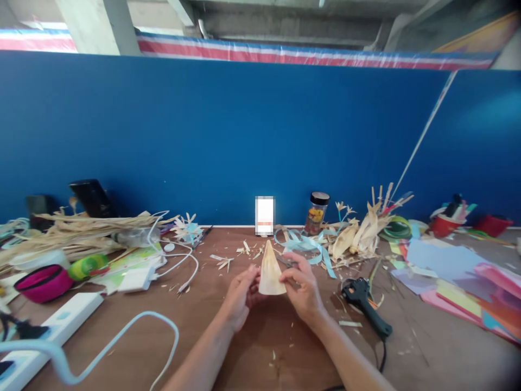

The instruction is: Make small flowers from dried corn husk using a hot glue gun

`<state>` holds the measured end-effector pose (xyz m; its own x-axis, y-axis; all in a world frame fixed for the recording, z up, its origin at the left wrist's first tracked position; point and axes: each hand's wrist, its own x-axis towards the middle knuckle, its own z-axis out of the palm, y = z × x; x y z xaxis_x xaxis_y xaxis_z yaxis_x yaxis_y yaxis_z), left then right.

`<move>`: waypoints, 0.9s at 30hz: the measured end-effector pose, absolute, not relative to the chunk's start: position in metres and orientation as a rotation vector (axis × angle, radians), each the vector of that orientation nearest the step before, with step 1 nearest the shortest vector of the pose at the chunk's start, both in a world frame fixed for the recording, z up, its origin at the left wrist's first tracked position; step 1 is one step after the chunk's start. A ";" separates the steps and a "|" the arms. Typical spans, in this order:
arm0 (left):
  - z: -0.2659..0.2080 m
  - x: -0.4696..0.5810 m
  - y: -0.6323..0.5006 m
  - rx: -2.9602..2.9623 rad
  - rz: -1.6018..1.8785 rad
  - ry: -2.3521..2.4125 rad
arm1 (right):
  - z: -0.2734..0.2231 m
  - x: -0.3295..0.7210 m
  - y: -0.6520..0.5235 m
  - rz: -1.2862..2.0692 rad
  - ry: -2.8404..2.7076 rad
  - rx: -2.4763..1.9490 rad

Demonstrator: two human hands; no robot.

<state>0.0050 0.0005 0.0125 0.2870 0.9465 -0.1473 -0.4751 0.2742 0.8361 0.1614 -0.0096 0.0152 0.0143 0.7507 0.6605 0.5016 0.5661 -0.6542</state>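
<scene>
A pale, pointed piece of corn husk point(271, 274) stands tip-up between my two hands, above the middle of the brown table. My left hand point(243, 293) pinches its lower left edge, the fingertips partly behind it. On the other side, my right hand point(303, 285) grips the lower right edge between thumb and finger. A small dark metal tool, perhaps scissors point(288, 263), shows among the right fingers; its shape is mostly hidden. Scraps of husk point(223, 262) lie just beyond the hands.
A black glue gun point(366, 307) lies at right, near coloured paper point(448, 263). Behind are light-blue ribbon point(311, 244), a lidded jar point(317, 213) and husk bundles point(362, 236). At left are a power strip point(52, 336), white cables and dried husks point(77, 231). A blue partition point(228, 136) stands behind.
</scene>
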 end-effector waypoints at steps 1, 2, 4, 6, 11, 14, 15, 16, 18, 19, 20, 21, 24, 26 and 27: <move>0.011 0.003 0.002 0.799 1.105 0.768 | 0.014 0.161 -0.009 0.267 -1.665 -1.081; 0.009 0.001 0.004 0.819 1.153 0.807 | 0.013 0.162 -0.008 0.270 -1.665 -1.102; 0.006 -0.004 0.011 0.804 1.294 0.908 | 0.008 0.167 -0.004 0.275 -1.602 -1.186; 0.003 -0.010 0.018 0.784 1.434 0.977 | 0.002 0.174 0.001 0.270 -1.568 -1.320; -0.003 -0.017 0.026 0.759 1.574 1.002 | -0.005 0.176 0.000 0.176 -1.950 -1.544; -0.004 -0.017 0.026 0.744 1.600 1.031 | 0.000 0.168 -0.005 0.071 -2.141 -1.580; -0.005 -0.017 0.026 0.740 1.610 1.042 | 0.002 0.166 -0.007 0.041 -2.166 -1.600; -0.005 -0.017 0.026 0.738 1.620 1.050 | 0.005 0.165 -0.008 0.020 -2.183 -1.616; -0.007 -0.017 0.026 0.733 1.630 1.055 | 0.010 0.166 -0.010 0.001 -2.189 -1.647; -0.007 -0.017 0.026 0.731 1.631 1.049 | 0.013 0.167 -0.010 -0.004 -2.181 -1.665; -0.008 -0.017 0.026 0.729 1.631 1.043 | 0.015 0.168 -0.010 -0.010 -2.170 -1.686; -0.008 -0.017 0.026 0.727 1.629 1.038 | 0.018 0.169 -0.010 -0.016 -2.159 -1.706; -0.007 -0.016 0.025 0.712 1.634 1.032 | 0.024 0.171 -0.004 -0.034 -2.177 -1.737; -0.007 -0.016 0.025 0.705 1.640 1.033 | 0.027 0.172 0.003 -0.040 -2.227 -1.736; -0.006 -0.016 0.025 0.704 1.644 1.032 | 0.027 0.171 0.006 -0.043 -2.253 -1.732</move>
